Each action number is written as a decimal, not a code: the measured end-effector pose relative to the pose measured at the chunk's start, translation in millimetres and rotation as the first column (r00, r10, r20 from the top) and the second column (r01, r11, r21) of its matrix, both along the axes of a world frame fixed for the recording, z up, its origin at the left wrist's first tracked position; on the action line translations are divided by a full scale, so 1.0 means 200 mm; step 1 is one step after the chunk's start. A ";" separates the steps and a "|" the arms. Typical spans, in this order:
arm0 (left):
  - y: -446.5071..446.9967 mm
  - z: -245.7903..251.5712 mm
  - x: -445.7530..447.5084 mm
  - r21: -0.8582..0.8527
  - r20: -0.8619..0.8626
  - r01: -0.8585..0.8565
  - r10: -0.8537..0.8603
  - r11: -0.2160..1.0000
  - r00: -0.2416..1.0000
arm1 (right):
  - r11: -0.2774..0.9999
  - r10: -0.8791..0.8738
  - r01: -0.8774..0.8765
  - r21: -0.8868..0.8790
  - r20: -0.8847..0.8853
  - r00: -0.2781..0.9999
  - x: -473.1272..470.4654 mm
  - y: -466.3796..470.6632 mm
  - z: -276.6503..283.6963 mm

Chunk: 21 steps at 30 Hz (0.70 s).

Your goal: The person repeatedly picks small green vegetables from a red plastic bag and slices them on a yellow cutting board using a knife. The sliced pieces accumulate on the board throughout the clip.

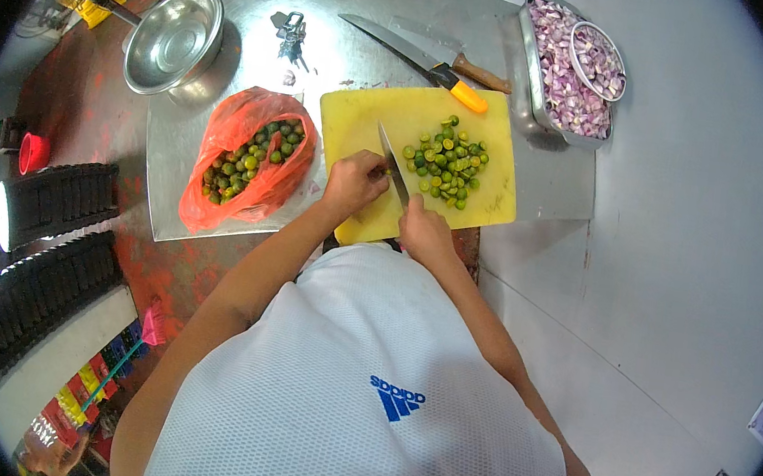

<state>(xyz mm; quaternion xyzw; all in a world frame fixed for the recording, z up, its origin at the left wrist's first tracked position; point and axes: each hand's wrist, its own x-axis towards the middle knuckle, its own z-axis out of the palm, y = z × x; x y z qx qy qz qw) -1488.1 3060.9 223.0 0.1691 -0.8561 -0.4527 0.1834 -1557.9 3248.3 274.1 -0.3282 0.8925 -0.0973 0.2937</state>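
My right hand point(423, 228) is closed around the handle of a kitchen knife point(393, 165), its blade pointing up and left over a yellow cutting board point(359, 121). Beside the blade, my left hand point(358, 181) pinches a small green citrus fruit point(388, 171), mostly hidden by the fingers. To the right of the knife, halved and whole-looking green citrus fruits point(455, 164) lie in a loose pile on the board. An orange-red plastic bag point(275, 192) holding whole small citrus fruits point(241, 169) lies open left of the board.
Behind the board lie an orange-handled knife point(467, 96) and a wooden-handled knife point(482, 73). A metal tray point(532, 52) of chopped red onions with a white-rimmed bowl point(625, 82) stands at right. Keys point(292, 37) and a metal bowl point(172, 42) are at back left on the steel table point(174, 216).
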 end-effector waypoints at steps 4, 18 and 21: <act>-0.02 -0.01 0.00 0.000 -0.023 0.034 -0.034 0.999 0.999 | 0.997 0.025 -0.030 -0.075 -0.060 0.998 -0.08 -0.19 -0.06; -0.04 -0.03 -0.01 -0.016 0.051 0.053 -0.052 0.998 0.997 | 0.982 0.031 -0.059 -0.177 -0.157 0.987 -0.16 -0.33 -0.16; -0.04 -0.04 -0.01 0.033 0.077 0.055 -0.058 0.998 0.995 | 0.991 0.034 -0.050 -0.123 -0.125 0.992 -0.12 -0.26 -0.10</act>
